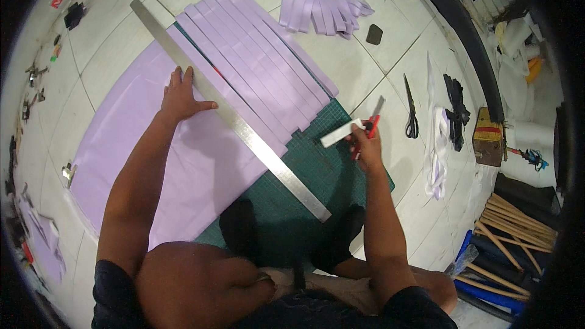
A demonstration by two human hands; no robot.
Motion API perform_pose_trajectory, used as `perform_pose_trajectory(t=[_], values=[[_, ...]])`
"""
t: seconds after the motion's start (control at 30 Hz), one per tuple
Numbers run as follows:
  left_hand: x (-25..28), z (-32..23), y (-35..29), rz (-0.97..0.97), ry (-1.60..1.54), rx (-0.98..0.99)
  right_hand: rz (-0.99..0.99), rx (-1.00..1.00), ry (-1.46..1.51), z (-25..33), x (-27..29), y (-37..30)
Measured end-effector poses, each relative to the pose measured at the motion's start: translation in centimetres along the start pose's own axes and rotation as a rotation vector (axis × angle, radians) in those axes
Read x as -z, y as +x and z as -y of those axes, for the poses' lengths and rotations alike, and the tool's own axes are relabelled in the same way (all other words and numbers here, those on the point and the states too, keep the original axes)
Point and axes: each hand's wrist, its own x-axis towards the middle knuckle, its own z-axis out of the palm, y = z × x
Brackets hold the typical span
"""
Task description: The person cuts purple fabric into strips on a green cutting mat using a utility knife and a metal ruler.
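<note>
A long metal ruler [265, 153] lies slantwise over a large lilac fabric sheet [128, 140] and a green cutting mat [298, 152]. My left hand [180, 99] rests on the ruler's upper half and the fabric, fingers spread. Cut lilac strips [250, 64] lie side by side along the ruler's far side. Over the mat's right edge, my right hand [368, 151] is closed round a red cutter knife [374, 125], its blade pointing away from me. The same hand also holds a white rectangular block [339, 134], which sticks out to the left.
Black scissors [411, 113] lie on the tiled floor at right, near bundles of black strips [456, 109] and white strips [437, 152]. More lilac strips [314, 3] are heaped at the top. Wooden sticks [518, 222] lie at the lower right, below a wooden block [489, 140].
</note>
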Motion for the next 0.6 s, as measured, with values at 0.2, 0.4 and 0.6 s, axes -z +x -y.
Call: perform_pose_trajectory(t=[0.2,0.4,0.6], values=[[0.6,-0.2,-0.5,0.044,0.032,-0.021,0.160,-0.138,-0.117,-0.8,-6.4,-3.7],[0.6,-0.3,-0.4,0.060,0.067,-0.014,0.144,-0.129,-0.096,-2.9,-7.6,-3.9],[0.7,-0.3,-0.3,0.053,0.056,-0.022,0.145,-0.100,-0.196,-3.0,-8.2,-3.6]])
